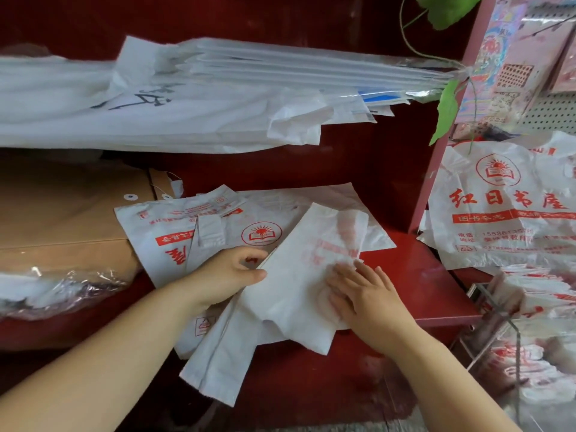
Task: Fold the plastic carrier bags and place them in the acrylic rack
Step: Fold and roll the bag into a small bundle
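White plastic lies under both your hands: the bag (299, 275) rests on the red shelf (405, 269), on top of several unfolded bags (187, 226). Its long axis runs diagonally. The handle end (212, 369) points toward you at lower left, and the closed end points away at upper right.

Your left hand (229, 274) grips the bag's left long edge, thumb on top and fingers curled. Your right hand (364, 294) lies flat on the right half, fingers straight, pressing the film down. The bag appears to be narrowed lengthwise already; the crosswise folds are judged still to be made.

The rack (495, 319) stands at lower right, past the shelf's front corner, and already holds folded bags (536, 294). It is on your right side, so your right hand is the nearer one for placing. For the next fold, expect to bring the handle end up along the long axis. Keep one hand pressing, since the thin film is likely to spring open.
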Motion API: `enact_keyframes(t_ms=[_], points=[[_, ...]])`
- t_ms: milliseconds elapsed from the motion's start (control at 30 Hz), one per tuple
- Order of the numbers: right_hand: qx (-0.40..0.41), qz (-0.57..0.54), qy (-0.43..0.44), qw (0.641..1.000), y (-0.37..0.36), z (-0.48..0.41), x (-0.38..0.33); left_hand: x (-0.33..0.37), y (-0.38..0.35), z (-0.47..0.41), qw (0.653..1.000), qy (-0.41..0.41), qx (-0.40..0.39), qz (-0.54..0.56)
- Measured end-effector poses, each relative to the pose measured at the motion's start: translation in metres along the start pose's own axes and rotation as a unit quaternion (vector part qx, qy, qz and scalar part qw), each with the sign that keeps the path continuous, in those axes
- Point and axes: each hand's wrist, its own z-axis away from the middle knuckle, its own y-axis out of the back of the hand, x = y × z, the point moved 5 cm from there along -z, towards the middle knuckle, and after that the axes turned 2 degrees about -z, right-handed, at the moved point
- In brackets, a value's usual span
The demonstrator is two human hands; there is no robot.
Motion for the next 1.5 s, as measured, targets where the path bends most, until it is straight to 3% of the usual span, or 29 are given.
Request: enact_keyframes(t_ms=[67, 133, 200, 300, 500, 633, 900, 1100, 1200, 1333, 1500], points=[[0.016, 0.011, -0.023, 1.0, -0.001, -0.002, 0.002, -0.006, 0.002, 0.017, 1.0, -0.002, -0.015, 0.026], [0.096, 0.027, -0.006, 0.995, 0.003, -0.001, 0.0, -0.014, 0.003, 0.028, 1.0, 0.004, -0.013, 0.013], [0.165, 0.025, 0.013, 0.986, 0.005, 0.002, -0.003, -0.022, 0.005, 0.032, 0.999, 0.002, 0.022, -0.027], [0.203, -0.005, 0.054, 0.978, 0.005, 0.01, -0.012, -0.024, 0.002, 0.031, 0.996, -0.01, 0.063, -0.068], [0.139, -0.073, 0.143, 0.977, 0.0, 0.025, -0.021, -0.023, -0.003, 0.03, 0.997, 0.0, 0.069, -0.039], [0.098, -0.011, 0.169, 0.981, -0.01, 0.031, -0.019, -0.026, -0.002, 0.033, 0.998, 0.012, 0.062, -0.007], [0.243, -0.075, 0.185, 0.949, -0.007, 0.04, -0.009, -0.03, -0.006, 0.044, 0.998, 0.009, -0.058, 0.026], [0.297, -0.051, 0.164, 0.939, 0.0, 0.038, -0.004, -0.025, -0.006, 0.043, 0.998, -0.063, -0.006, 0.006], [0.302, -0.052, 0.155, 0.939, 0.005, 0.034, -0.001, -0.016, -0.003, 0.037, 0.99, -0.12, 0.037, -0.067], [0.262, -0.07, 0.147, 0.951, 0.0, 0.029, 0.003, -0.021, -0.001, 0.024, 0.95, -0.178, 0.042, -0.252], [0.217, -0.103, 0.154, 0.958, -0.005, 0.028, 0.002, -0.029, -0.006, 0.031, 0.906, -0.307, 0.068, -0.282]])
